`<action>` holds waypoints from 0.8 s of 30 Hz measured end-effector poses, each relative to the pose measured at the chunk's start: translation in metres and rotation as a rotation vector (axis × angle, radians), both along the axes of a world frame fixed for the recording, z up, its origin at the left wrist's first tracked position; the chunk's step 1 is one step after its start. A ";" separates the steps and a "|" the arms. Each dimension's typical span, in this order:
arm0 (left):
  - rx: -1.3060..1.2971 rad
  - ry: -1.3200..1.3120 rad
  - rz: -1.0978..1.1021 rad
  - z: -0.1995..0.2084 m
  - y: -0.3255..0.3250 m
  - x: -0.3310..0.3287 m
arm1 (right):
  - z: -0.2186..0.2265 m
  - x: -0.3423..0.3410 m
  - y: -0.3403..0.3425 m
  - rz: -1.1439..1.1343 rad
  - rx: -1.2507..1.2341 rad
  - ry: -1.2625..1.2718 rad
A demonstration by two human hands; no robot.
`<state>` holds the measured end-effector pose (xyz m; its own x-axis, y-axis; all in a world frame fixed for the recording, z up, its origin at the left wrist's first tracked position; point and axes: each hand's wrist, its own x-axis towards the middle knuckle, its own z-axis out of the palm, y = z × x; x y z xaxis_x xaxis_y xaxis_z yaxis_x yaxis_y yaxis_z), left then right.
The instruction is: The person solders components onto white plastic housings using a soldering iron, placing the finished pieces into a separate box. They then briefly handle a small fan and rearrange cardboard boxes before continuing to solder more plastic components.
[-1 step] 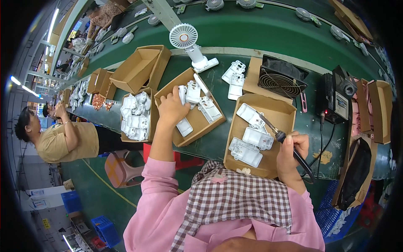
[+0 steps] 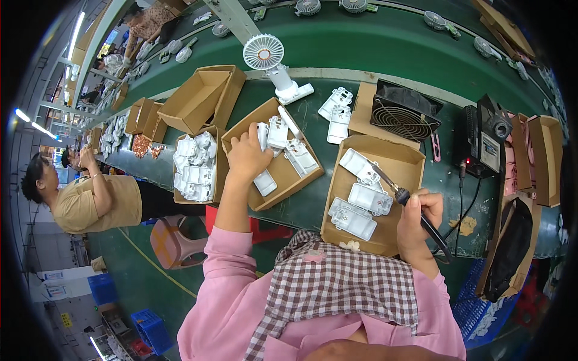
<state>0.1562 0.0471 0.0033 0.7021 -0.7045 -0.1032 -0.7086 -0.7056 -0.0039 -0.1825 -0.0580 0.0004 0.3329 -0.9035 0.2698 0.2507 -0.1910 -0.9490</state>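
Your left hand (image 2: 248,153) reaches into an open brown cardboard box (image 2: 292,189) on the dark green worktop (image 2: 310,114), its fingers half curled against a white plastic casing (image 2: 262,137) by the box's upper left edge; you cannot tell whether they grip it. Your right hand (image 2: 419,221) is closed around a black-handled soldering iron with a metal shaft (image 2: 403,195), slanting over a second brown cardboard box (image 2: 397,157) at the worktop's near edge. Its tip is at the uppermost of three white rectangular casings (image 2: 359,165) there; contact is unclear. A white handheld fan (image 2: 278,77) stands near the far edge.
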 end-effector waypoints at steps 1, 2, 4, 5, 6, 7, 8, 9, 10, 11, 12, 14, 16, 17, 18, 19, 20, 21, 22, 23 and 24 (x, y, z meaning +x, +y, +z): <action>-0.001 -0.001 -0.001 0.000 0.001 -0.002 | -0.001 -0.001 -0.001 0.004 -0.009 0.021; -0.060 -0.019 -0.023 -0.002 0.003 -0.004 | -0.002 -0.002 -0.002 0.007 -0.018 0.043; -0.118 -0.039 -0.041 -0.005 0.009 -0.005 | -0.001 0.000 -0.001 0.013 -0.013 0.044; -0.171 -0.061 -0.077 -0.006 0.012 -0.004 | -0.001 0.000 -0.001 0.018 -0.008 0.047; -0.224 -0.081 -0.113 -0.008 0.014 -0.003 | 0.000 0.001 -0.001 0.018 -0.009 0.049; -0.225 -0.079 -0.113 -0.009 0.016 0.000 | 0.000 0.001 -0.001 0.020 -0.004 0.047; -0.253 -0.069 -0.055 -0.010 0.016 0.005 | 0.001 0.002 0.000 0.022 0.001 0.045; -0.279 -0.062 0.005 -0.011 0.018 0.008 | 0.002 0.002 -0.001 0.026 0.002 0.047; -0.354 -0.051 -0.010 -0.012 0.020 0.009 | 0.002 0.003 -0.002 0.025 -0.026 0.070; -0.353 -0.051 -0.005 -0.012 0.023 0.011 | 0.003 0.003 -0.002 0.025 -0.054 0.093; -0.417 -0.063 -0.076 -0.012 0.026 0.013 | 0.002 0.003 -0.002 0.032 -0.056 0.094; -0.481 -0.077 -0.138 -0.012 0.032 0.018 | 0.001 0.002 -0.001 0.026 -0.012 0.077; -0.586 -0.056 -0.127 -0.008 0.031 0.021 | 0.000 0.003 0.000 0.024 0.003 0.075; -0.638 -0.109 -0.129 -0.005 0.033 0.018 | -0.001 0.004 0.000 0.016 0.022 0.071; -0.692 -0.098 -0.082 -0.002 0.032 0.017 | -0.001 0.006 -0.001 0.022 0.020 0.071; -0.744 -0.086 -0.034 0.000 0.031 0.016 | -0.002 0.009 -0.001 -0.017 0.007 0.054; -0.741 0.060 0.104 0.004 0.031 0.012 | -0.003 0.012 -0.001 -0.056 -0.004 0.037; -0.759 0.183 0.161 0.003 0.034 0.012 | -0.004 0.012 -0.001 -0.045 -0.009 0.034; -0.775 0.306 0.218 0.001 0.037 0.012 | -0.005 0.011 -0.002 -0.048 -0.025 0.024; -0.741 0.349 0.227 -0.001 0.039 0.009 | -0.006 0.010 -0.002 -0.051 -0.040 0.013; -0.727 0.364 0.249 -0.001 0.038 0.004 | -0.008 0.009 -0.003 -0.042 -0.041 0.010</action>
